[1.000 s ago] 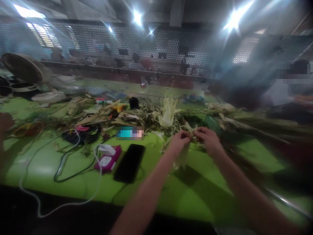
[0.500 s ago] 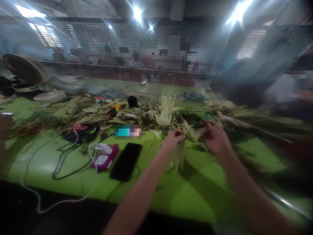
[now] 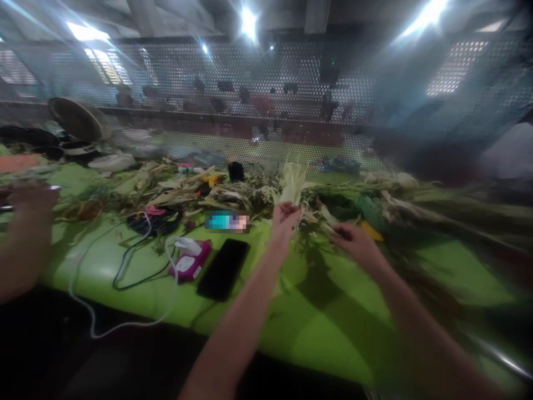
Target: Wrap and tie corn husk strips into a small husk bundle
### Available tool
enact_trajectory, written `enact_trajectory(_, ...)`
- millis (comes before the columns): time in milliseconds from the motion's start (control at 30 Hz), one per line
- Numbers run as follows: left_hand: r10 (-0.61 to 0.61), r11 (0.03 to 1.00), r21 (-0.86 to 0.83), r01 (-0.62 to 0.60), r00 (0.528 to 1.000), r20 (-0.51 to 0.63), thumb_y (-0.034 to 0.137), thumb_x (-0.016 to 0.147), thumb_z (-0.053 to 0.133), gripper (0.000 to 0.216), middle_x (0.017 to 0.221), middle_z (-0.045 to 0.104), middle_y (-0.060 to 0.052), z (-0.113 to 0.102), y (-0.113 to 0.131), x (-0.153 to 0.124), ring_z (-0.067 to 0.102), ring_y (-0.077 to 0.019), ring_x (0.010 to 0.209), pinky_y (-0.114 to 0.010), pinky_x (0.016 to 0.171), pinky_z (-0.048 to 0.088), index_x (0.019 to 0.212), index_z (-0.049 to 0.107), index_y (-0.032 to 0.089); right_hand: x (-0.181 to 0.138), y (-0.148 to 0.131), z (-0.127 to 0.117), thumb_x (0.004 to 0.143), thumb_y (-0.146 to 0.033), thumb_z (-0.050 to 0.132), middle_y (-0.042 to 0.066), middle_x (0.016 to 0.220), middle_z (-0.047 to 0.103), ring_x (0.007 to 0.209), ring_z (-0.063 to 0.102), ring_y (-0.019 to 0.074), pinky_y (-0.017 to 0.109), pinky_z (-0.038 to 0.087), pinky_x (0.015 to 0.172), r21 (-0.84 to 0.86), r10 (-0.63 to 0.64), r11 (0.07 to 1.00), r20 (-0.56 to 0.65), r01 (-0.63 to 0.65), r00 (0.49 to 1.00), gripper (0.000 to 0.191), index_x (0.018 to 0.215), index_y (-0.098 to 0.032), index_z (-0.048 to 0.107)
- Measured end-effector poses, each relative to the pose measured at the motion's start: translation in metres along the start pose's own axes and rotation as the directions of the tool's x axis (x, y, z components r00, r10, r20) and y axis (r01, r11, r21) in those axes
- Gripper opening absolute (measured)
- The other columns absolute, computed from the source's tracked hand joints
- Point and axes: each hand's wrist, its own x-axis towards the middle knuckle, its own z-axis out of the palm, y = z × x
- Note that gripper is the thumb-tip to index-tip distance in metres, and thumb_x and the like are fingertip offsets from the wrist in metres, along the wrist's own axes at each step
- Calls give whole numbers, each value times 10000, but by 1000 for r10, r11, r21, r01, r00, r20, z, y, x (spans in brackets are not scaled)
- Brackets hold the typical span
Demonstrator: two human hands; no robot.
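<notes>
My left hand (image 3: 285, 215) is at the base of a pale, frilled corn-husk bundle (image 3: 293, 182), its fingers curled in. Blur hides what they pinch, and I cannot tell whether they grip the bundle or only touch it. To the right, my right hand (image 3: 355, 241) has thumb and fingers closed on a pale strip of dried corn husk (image 3: 327, 216). Loose husk shreds (image 3: 306, 218) lie between the two hands, over the green tabletop (image 3: 308, 339).
A black phone (image 3: 224, 270), a purple tissue pack (image 3: 192, 261) and a white cable (image 3: 125, 322) lie left of my arms. Dried husks (image 3: 166, 183) run along the back below a perforated screen (image 3: 233, 128). Another person's hand (image 3: 31, 200) is at far left.
My left hand has moved up to the base of the pale bundle, and the husk piece hanging below it no longer shows. My right hand is slightly lower. The view has shifted left.
</notes>
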Motion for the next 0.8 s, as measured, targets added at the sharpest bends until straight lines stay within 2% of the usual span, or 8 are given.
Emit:
enact_trajectory(67, 250, 937, 245, -248, 968, 24, 218, 729, 724, 405, 1223, 617, -65, -3, 14, -1, 514, -222, 1238, -354, 1046, 396, 1114, 603, 249, -1, 3, -3, 780, -362, 647, 23, 805, 732, 714, 640, 209, 296, 450, 663, -175, -75, 982, -8, 73, 997, 215, 895, -201, 731)
enact_trajectory(133, 338, 825, 407, -393, 919, 203, 180, 694, 749, 343, 1239, 639, -55, -2, 21, -4, 398, -257, 1362, -391, 1154, 259, 1021, 688, 266, -1, 5, -4, 809, -321, 602, 30, 836, 746, 746, 653, 216, 291, 445, 665, -318, -129, 940, 8, 125, 992, 187, 890, -226, 740)
enact_trajectory(300, 89, 797, 499, -340, 883, 460, 156, 635, 780, 141, 797, 713, -36, 10, 8, -14, 582, -264, 1041, -408, 1190, 162, 646, 698, 271, -1, 7, -6, 819, -213, 540, 61, 872, 746, 815, 656, 229, 314, 457, 726, -496, -256, 834, 44, 243, 966, 219, 895, -220, 745)
enact_trajectory(400, 69, 749, 582, -316, 912, 405, 135, 681, 726, 172, 572, 597, -6, 5, 3, -9, 564, -214, 760, -385, 1099, 298, 580, 663, 259, -3, 3, -10, 838, -202, 554, 88, 1051, 724, 990, 632, 268, 379, 452, 883, -561, -412, 781, -131, 275, 902, 290, 1077, -214, 716)
enact_trajectory(500, 126, 793, 577, -194, 980, 157, 223, 804, 646, 92, 648, 633, -15, -10, 10, 4, 522, -166, 655, -295, 813, 418, 740, 712, 226, -9, -6, -4, 888, -239, 562, 112, 1224, 660, 1145, 564, 289, 439, 391, 1005, -612, -523, 745, -289, 266, 802, 350, 1227, -219, 648)
enact_trajectory(633, 109, 977, 199, -81, 985, -137, 278, 865, 597, 165, 643, 629, -5, -27, 14, 21, 531, -120, 657, -253, 728, 400, 894, 706, 158, -15, -12, 34, 964, -326, 489, 94, 1285, 645, 1165, 562, 275, 431, 417, 986, -529, -496, 707, 101, 469, 862, 355, 1284, -246, 622)
enact_trajectory(700, 93, 992, 102, -76, 979, -179, 281, 875, 576, 179, 625, 603, 10, -31, 9, 28, 537, -100, 641, -243, 728, 412, 912, 691, 148, -12, -8, 57, 982, -410, 448, 82, 1442, 539, 1265, 504, 305, 476, 379, 1038, -498, -440, 649, 371, 575, 818, 424, 1366, -274, 567)
enact_trajectory(800, 83, 996, -15, -88, 976, -200, 320, 825, 638, 200, 620, 605, 16, -33, -1, 34, 552, -92, 626, -233, 708, 423, 904, 701, 147, 8, 8, 82, 994, -485, 386, 58, 1560, 400, 1427, 331, 309, 513, 255, 1140, -528, -354, 616, 478, 585, 804, 469, 1414, -326, 521)
